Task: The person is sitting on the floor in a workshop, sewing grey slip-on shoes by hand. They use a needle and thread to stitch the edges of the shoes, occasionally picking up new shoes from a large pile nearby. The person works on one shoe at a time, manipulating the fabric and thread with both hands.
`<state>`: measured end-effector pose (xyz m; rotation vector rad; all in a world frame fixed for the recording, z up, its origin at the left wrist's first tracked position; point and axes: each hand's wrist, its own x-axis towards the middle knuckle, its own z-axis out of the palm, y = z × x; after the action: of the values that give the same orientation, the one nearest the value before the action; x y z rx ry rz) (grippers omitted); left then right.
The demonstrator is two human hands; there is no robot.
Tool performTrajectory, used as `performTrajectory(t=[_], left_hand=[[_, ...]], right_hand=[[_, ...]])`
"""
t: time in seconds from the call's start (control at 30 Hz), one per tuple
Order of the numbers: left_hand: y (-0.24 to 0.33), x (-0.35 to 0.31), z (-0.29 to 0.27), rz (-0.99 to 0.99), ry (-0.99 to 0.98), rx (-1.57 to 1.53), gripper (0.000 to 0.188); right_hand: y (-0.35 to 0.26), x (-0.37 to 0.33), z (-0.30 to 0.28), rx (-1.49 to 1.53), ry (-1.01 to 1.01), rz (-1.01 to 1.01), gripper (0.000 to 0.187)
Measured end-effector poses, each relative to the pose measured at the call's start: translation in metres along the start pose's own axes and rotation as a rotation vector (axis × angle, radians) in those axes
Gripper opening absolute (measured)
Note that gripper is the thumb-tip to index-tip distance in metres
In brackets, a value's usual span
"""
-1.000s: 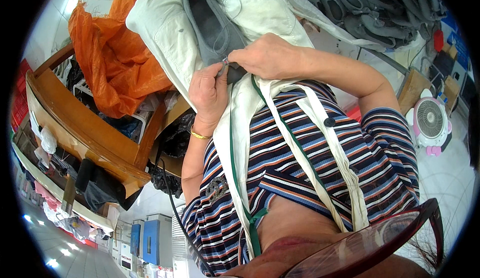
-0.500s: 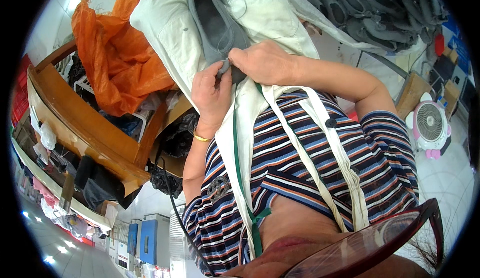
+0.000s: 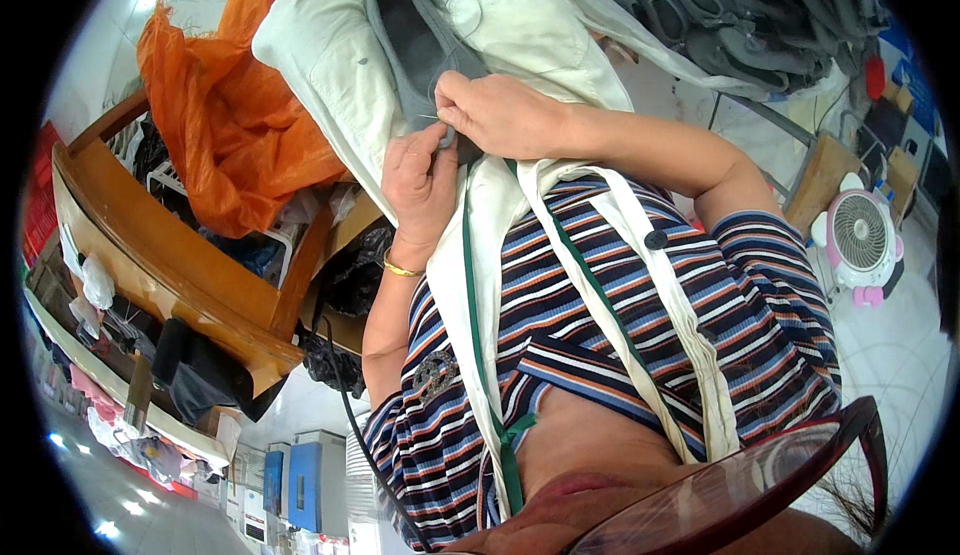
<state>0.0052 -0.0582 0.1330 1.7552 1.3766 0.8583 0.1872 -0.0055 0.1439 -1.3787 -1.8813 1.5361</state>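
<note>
A grey felt slipper [image 3: 412, 35] lies over the white cloth on my lap, its opening facing up and its toe end toward me. My left hand [image 3: 418, 187] is closed on the toe end, thumb and finger pinching the felt. Against it, my right hand [image 3: 505, 117] is closed in a pinch on a thin sewing needle [image 3: 428, 116], which points left just above my left fingertips. A loop of thread [image 3: 464, 15] curls over the cloth beside the slipper. My fingers hide the stitching spot.
White cloth [image 3: 310, 40] covers my lap. Many grey slippers [image 3: 730, 15] are piled at the far right. An orange sheet [image 3: 215, 125] hangs over a wooden chair [image 3: 180, 245] on the left. A small white and pink fan [image 3: 860, 230] stands at the right.
My right hand has shifted slightly up and left, and the needle now shows between my hands. The left hand keeps its pinch on the toe end.
</note>
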Motion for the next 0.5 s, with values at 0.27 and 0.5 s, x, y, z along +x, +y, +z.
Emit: performTrajectory(t=[0.27,0.5], left_hand=[[0.005,0.004,-0.001,0.132,0.037,0.048,0.034],[-0.004,-0.002,0.000,0.096,-0.023,0.082,0.030]], right_hand=[[-0.011,0.009,-0.034,-0.230,-0.082,-0.110,0.022],[-0.008,0.017,-0.001,-0.364,0.112,-0.343,0.018]])
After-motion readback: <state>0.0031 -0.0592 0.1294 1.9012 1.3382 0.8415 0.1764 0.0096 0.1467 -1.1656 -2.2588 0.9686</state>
